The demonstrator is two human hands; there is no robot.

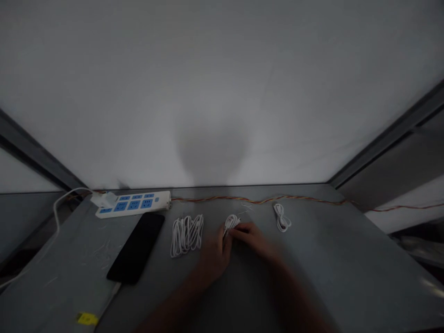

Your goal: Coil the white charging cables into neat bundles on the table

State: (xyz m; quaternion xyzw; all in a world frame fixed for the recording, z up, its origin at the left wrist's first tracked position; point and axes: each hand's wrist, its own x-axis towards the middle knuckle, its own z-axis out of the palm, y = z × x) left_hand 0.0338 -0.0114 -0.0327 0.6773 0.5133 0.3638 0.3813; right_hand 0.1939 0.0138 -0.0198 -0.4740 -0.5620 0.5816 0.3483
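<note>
One looped white cable (231, 222) sits pinched between left hand (213, 256) and right hand (250, 238).

A power strip (133, 204) is lying along the back edge of the surface (333, 263), toward the left corner, with a plug adapter (107, 200) sitting at its left end and a cable (55, 217) trailing past the left edge. A thin wire (263, 200) is running from its right end along the back edge and off the right side. A smartphone (136, 247) is lying just in front of the strip, with a bundled cable (186, 236) lying to its right and a smaller cable coil (281, 217) lying farther right, near the back edge. Between those two bundles, the left hand (212, 257) and right hand (251, 238) are both touching a small coiled cable (231, 222). A label (87, 318) is sitting near the front left edge.
</note>
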